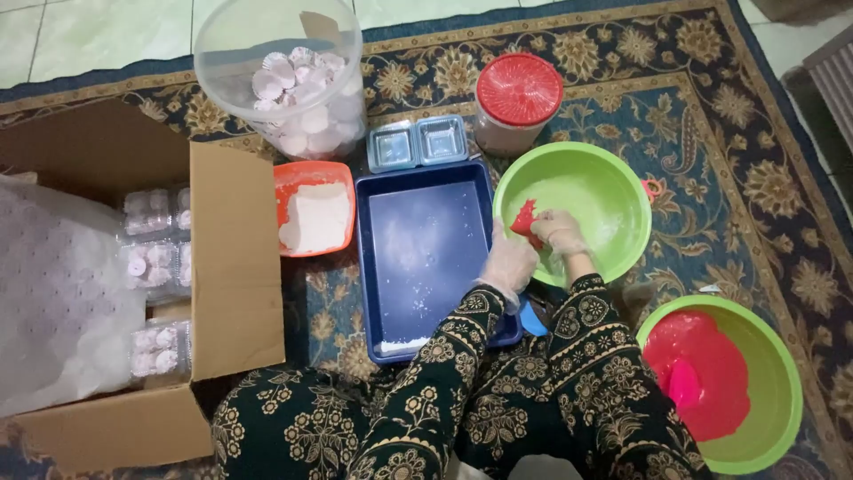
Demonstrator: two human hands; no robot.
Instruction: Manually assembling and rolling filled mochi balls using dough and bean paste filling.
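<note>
Two gloved hands over the green bowl (613,200), left hand (508,264) half curled on the rim at eight o'clock, right hand (560,233) pinching a red lump (525,220), blue tray (418,258) beside at nine o'clock, red-lidded jar (519,100) beyond at eleven o'clock.

Clear thin gloves on left hand (510,263) and right hand (559,231), long dark sleeves, cream floral pattern

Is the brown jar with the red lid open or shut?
Shut. The red lid sits flat over the jar mouth, covering it fully.
</note>
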